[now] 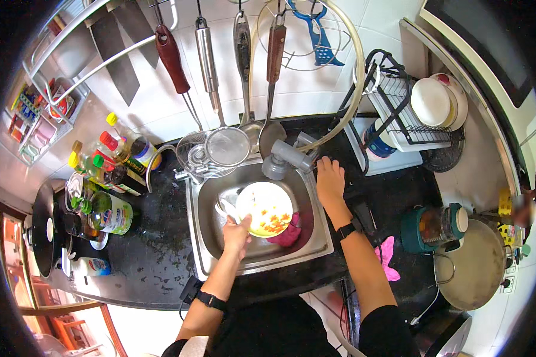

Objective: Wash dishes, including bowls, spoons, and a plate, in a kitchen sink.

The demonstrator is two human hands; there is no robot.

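Note:
My left hand [237, 236] grips the near left rim of a white bowl [263, 201] with orange flower-like marks, held over the stainless steel sink [196, 250]. A white spoon [227, 209] shows at the bowl's left side, by my fingers; whether I hold it too is unclear. A dark pink cloth [288, 232] lies in the sink, partly hidden by the bowl. My right hand [330, 180] is at the sink's right rim, fingers curled, beside a grey plastic pipe fitting [290, 156]. Its fingertips do not show well enough to tell a hold.
Wire strainers [227, 146] and long-handled utensils hang behind the sink. Several sauce bottles [120, 174] stand left. A black dish rack [393, 111], a green-based jar appliance [433, 227], a pink cloth [387, 261] and a large pan [471, 267] are at right.

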